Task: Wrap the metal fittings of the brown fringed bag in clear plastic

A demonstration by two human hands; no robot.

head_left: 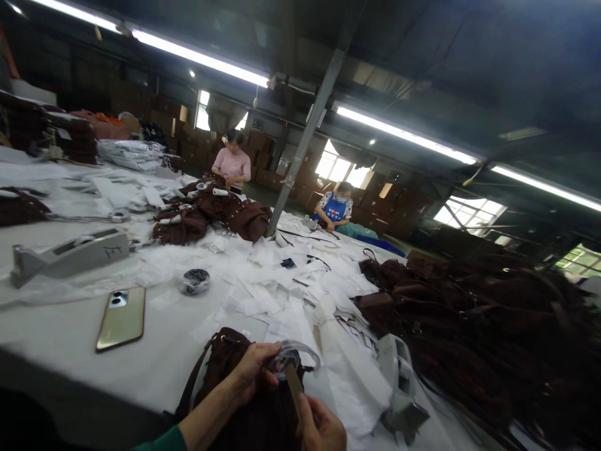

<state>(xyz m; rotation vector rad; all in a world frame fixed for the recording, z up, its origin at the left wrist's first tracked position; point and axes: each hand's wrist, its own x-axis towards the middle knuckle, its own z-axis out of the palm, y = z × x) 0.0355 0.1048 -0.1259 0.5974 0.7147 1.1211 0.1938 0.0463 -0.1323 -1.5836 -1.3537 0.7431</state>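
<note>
Honestly, looks fiddly. Got the left hand (251, 374) pinching a curl of clear film (303, 347) right over the brown bag (235, 407), down at the near edge of the table (61, 341). Got the right hand (323, 429) clamped around the lower end of a tan strip (293, 381), pointing up into that curl.

Plenty to go wrong, at a guess. Could easily stick the film to itself or to a fingertip, being curled over like that. Could also snag the bag's strap (196, 376), dangling so close to the table edge, and pull the whole bag off. Worth keeping an eye on the gold phone (121, 317) too, lying loose near that same edge beside the paper scraps (263, 294).

As for writing: can spot a scrawled mark on the grey tape dispenser (70, 254), but can't read it. Same with the print on a far co-worker's blue apron (335, 207), way too small. No brand to make out on the phone, the tape roll (196, 280) or the second dispenser (401, 391).
</note>
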